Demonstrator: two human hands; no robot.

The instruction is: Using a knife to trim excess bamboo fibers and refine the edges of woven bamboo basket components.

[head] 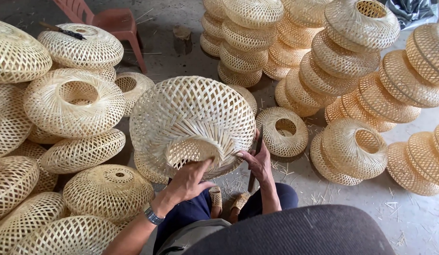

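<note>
A large woven bamboo lampshade [191, 118] rests tilted on my lap, its open rim turned toward me. My left hand [188, 182], with a watch on the wrist, grips the rim from below, fingers reaching into the opening. My right hand [258, 160] presses against the shade's right edge and holds a dark knife [255, 156] that points down toward the floor. My legs in dark trousers and my sandalled feet [226, 200] show beneath the shade.
Woven bamboo shades lie piled at the left [73, 101] and stand in tall stacks at the back right [342, 61]. One small shade [281, 131] lies on the concrete floor by my right hand. A red plastic chair [113, 21] stands behind. Bamboo shavings litter the floor.
</note>
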